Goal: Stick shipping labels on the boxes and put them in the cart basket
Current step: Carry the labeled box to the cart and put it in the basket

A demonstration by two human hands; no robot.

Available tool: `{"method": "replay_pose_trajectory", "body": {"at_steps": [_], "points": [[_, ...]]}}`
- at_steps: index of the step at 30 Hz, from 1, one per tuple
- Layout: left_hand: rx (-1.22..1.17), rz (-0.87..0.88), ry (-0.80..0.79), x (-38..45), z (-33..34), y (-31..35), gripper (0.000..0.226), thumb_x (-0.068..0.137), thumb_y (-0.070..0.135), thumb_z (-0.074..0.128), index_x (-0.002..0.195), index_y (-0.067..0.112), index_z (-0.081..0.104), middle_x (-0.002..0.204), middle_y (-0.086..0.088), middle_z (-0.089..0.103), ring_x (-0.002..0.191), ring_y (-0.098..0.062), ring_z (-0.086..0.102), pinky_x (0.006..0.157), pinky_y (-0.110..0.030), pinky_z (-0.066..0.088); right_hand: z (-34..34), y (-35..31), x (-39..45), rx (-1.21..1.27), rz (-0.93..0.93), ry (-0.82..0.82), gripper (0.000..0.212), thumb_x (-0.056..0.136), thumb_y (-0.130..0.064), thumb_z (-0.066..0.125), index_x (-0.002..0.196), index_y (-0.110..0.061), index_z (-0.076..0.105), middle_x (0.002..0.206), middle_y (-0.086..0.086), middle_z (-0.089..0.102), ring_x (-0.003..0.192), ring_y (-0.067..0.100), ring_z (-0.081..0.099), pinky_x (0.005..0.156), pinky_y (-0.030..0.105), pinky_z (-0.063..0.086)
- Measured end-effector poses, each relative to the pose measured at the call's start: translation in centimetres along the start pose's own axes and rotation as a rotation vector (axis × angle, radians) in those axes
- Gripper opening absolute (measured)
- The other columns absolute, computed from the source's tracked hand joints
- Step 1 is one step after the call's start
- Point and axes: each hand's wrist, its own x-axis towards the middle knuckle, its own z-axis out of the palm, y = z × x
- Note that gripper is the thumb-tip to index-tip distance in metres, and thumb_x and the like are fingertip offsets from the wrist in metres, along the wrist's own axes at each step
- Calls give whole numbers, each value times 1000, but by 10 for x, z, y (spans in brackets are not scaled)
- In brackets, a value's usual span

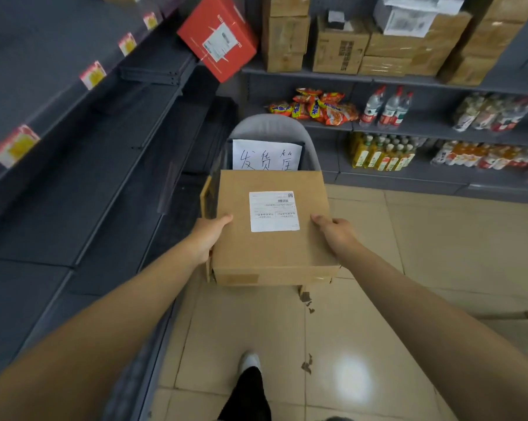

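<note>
- Hands hold a flat brown cardboard box by its sides above the tiled floor: left hand and right hand, thumbs on top, other fingers hidden.
- A white shipping label sits on its lid.
- Just beyond stands a grey cart basket with a handwritten paper sign; its contents are hidden.
- A red carton leans on grey shelving behind.

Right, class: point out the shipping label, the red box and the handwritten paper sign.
shipping label (pixel 274 211): head view, middle of the white sticker on the held cardboard box.
red box (pixel 218 38): head view, its tilted red face, on the white sticker there.
paper sign (pixel 265 155): head view, centre of the white sheet behind the cardboard box.
</note>
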Motion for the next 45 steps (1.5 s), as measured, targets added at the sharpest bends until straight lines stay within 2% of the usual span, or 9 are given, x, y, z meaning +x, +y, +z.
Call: {"method": "replay_pose_trajectory", "body": {"at_steps": [7,10,17,23,28,32,36,39,45], "points": [[50,-44,-3,104,11,52,55,92,39,59,138,11,45,130,-9,58,115,-27,56,101,-43,44,24,-42,97,-56,45,45,57,85,-50,60,125,-10,56,118,9,63,99,29,60,89,40,49],[64,-77,-6,145,22,63,49,93,38,58,133,11,49,127,-8,59,108,-24,57,92,-36,45,30,-51,138,-97,67,46,54,86,-52,58,122,-12,59,113,8,64,89,25,58,78,34,46],[53,-178,79,241,31,78,45,93,37,56,127,8,53,117,-10,63,98,-25,61,77,-35,48,60,-71,240,-155,131,-46,62,86,-52,60,132,-11,52,124,10,61,107,29,59,94,41,48],[68,-296,117,305,42,78,54,93,42,54,136,10,44,127,-12,57,110,-31,57,98,-48,46,81,-73,304,-220,228,-82,62,89,-52,55,136,-12,47,128,10,57,111,30,56,94,40,46],[169,-372,121,353,55,70,59,95,44,48,144,14,30,132,-11,50,116,-31,52,102,-48,42,100,-61,346,-213,327,-100,61,92,-49,52,137,-7,45,129,14,56,112,33,55,99,45,44],[298,-421,117,394,55,56,61,97,48,43,146,16,26,136,-10,46,119,-32,49,101,-44,41,125,-48,375,-315,366,-87,64,95,-48,48,141,-5,38,133,16,51,118,35,51,98,41,43],[351,-414,63,427,60,39,58,97,45,44,145,16,29,139,-8,45,124,-31,45,104,-42,38,142,-32,407,-303,453,-59,60,95,-45,48,137,-4,41,132,18,52,117,36,50,96,40,43],[312,-379,62,448,64,30,54,97,38,47,143,12,32,136,-8,47,119,-28,49,91,-33,38,153,-24,430,-258,497,-49,56,96,-39,47,139,-4,39,133,18,50,115,35,50,85,35,39],[279,-283,144,486,75,16,47,98,23,49,141,9,36,133,-11,51,118,-28,51,91,-32,40,173,-9,468,-286,504,-29,59,96,-35,48,143,-3,33,140,19,44,124,36,46,99,40,38]]}}
